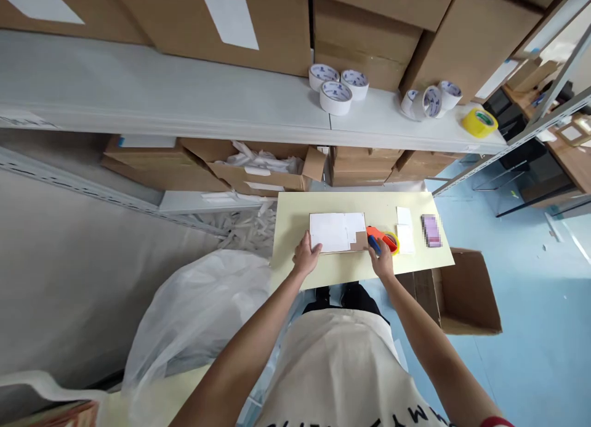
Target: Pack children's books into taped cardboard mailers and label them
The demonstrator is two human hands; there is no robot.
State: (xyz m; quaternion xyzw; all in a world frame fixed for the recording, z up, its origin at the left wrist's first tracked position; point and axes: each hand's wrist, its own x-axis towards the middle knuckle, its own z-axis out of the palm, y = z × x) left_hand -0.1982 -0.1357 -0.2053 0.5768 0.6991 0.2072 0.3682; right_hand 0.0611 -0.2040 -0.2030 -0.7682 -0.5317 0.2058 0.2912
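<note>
A small flat cardboard box (359, 242) with white paper labels on top lies on the pale yellow table. My left hand (306, 256) grips its left front edge, thumb toward the top face and fingers along the side. At the box's right end is an orange tape dispenser (382, 236) with a blue handle and a roll of yellow tape. My right hand (382, 261) is closed at the blue handle, close to the box's right front corner; its fingertips are partly hidden. White paper slips (405, 231) lie just right of the dispenser.
A phone-like purple item (431, 231), blurred, lies at the right of the table (290, 215). Tape rolls (336, 98) and large cartons (364, 39) stand on the shelf ahead. An open carton (466, 291) sits on the floor at right, a translucent plastic bag (198, 310) at left.
</note>
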